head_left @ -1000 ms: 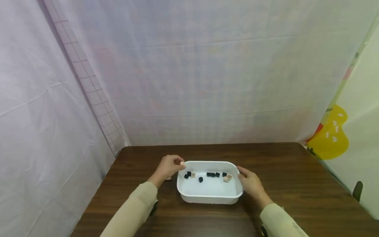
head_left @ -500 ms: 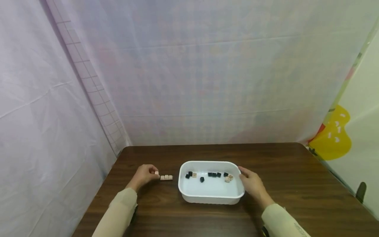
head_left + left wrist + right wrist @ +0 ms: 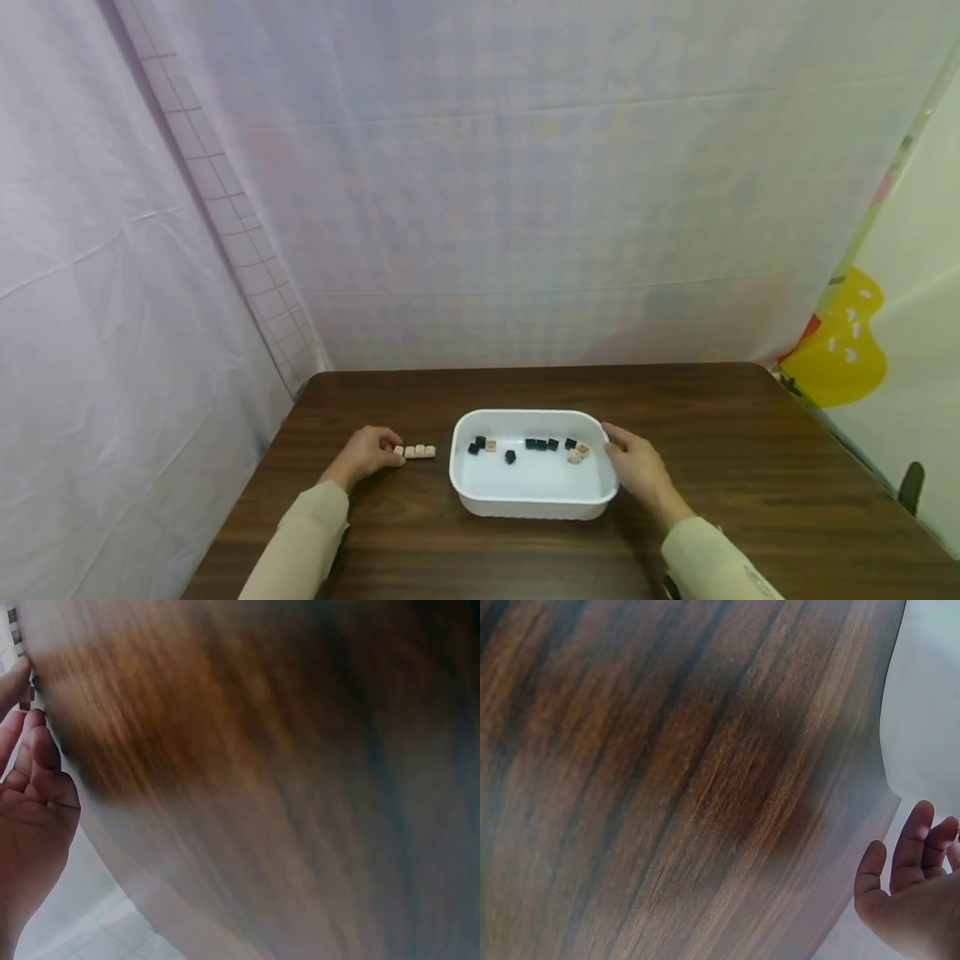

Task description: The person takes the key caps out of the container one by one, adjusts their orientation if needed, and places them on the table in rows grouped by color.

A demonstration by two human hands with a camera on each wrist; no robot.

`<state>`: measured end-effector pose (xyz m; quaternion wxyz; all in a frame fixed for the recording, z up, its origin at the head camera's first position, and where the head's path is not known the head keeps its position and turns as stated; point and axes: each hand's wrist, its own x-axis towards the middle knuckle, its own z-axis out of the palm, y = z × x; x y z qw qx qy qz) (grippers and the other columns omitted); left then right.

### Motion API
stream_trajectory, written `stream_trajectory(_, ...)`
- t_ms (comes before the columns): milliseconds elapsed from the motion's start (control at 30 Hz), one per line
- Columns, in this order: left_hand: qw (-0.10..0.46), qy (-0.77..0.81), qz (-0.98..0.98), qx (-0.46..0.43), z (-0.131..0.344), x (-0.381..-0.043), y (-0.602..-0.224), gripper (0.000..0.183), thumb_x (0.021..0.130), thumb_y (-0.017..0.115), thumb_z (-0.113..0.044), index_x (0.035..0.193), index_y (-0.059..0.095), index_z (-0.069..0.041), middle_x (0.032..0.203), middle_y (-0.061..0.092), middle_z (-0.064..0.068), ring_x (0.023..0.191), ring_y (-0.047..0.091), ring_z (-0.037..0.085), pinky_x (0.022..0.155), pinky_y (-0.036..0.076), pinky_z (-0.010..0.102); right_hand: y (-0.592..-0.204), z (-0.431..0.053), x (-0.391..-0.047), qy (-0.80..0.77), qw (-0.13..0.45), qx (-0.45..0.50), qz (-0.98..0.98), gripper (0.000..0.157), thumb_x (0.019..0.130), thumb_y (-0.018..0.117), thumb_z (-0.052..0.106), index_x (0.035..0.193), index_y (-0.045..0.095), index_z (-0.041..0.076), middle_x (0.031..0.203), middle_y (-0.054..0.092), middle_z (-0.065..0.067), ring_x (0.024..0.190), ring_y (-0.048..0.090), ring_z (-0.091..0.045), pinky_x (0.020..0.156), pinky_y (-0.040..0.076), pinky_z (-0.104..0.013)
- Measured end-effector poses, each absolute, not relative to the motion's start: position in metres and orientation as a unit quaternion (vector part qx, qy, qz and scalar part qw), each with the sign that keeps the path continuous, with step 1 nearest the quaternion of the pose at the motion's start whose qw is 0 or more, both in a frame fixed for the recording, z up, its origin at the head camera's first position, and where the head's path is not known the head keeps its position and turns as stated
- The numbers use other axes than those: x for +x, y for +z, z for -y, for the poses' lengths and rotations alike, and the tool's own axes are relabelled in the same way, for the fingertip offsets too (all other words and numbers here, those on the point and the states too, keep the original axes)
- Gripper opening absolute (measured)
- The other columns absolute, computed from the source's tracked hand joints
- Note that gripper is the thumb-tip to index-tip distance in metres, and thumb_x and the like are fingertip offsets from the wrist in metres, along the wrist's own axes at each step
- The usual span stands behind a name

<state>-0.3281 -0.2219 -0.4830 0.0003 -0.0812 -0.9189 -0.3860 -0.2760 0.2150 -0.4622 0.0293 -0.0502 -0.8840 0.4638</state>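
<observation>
When looking from the head view, see first a pale, creased curtain (image 3: 480, 208), faintly checked, behind the table (image 3: 705, 417). Below, find that table's dark brown top, wood-grained and rounded at both far corners. Over the near part, note a beige left sleeve (image 3: 303, 533) and a matching right sleeve (image 3: 708, 558). Ahead of both, find an oblong white tub (image 3: 528, 506) on the table. At its right rim, see the right hand (image 3: 637, 467), with thumb and fingers bent, holding the edge. To the left of the tub, apart from it, see the left hand (image 3: 365, 455) at table height, with thumb and fingertips nearly together, pinching a cream block (image 3: 399, 451). Locate that block at the left end of a row of four, with three neighbours (image 3: 420, 451) lined up toward the tub. Inside the tub, count seven black blocks (image 3: 542, 445): two at the left, one alone, three in a row farther right and one near the right end. Count also three tan blocks (image 3: 582, 448): one beside the left black pair, two together at the right.
</observation>
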Motion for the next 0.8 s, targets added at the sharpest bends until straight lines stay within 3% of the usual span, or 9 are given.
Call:
stream_trajectory(400,-0.003,-0.373,0.924,-0.087,0.2213,-0.3261,-0.4802,0.018,0.074,0.08,0.002,0.09,0.071,0.001,0.071,0.057,0.0,0.067,0.051,0.012,0.061,0.043,0.027,-0.4591,-0.2141,-0.275,0.477,0.022,-0.049,0.877,0.045,0.099,0.048,0.011,0.141,0.049,-0.005,0.131,0.055,-0.032,0.104,0.063,-0.034,0.087,0.052,-0.046)
stream_trajectory(633,-0.013,-0.38,0.921,-0.085,0.2247,-0.324,-0.4786,0.023,0.076,0.08,0.0,0.097,0.071,0.0,0.072,0.057,0.001,0.066,0.05,0.014,0.06,0.042,0.028,-0.4583,-0.2137,-0.2743,0.474,0.023,-0.045,0.879,0.045,0.099,0.048,0.011,0.141,0.049,-0.005,0.13,0.056,-0.033,0.103,0.063,-0.034,0.087,0.051,-0.047)
stream_trajectory(800,0.0,-0.37,0.924,-0.091,0.2267,-0.3251,-0.4797,0.016,0.074,0.08,-0.001,0.088,0.072,-0.001,0.072,0.058,-0.001,0.067,0.051,0.013,0.061,0.043,0.028,-0.4577,-0.2139,-0.274,0.473,0.022,-0.046,0.88,0.045,0.099,0.048,0.011,0.141,0.049,-0.005,0.13,0.056,-0.032,0.104,0.063,-0.035,0.088,0.051,-0.048)
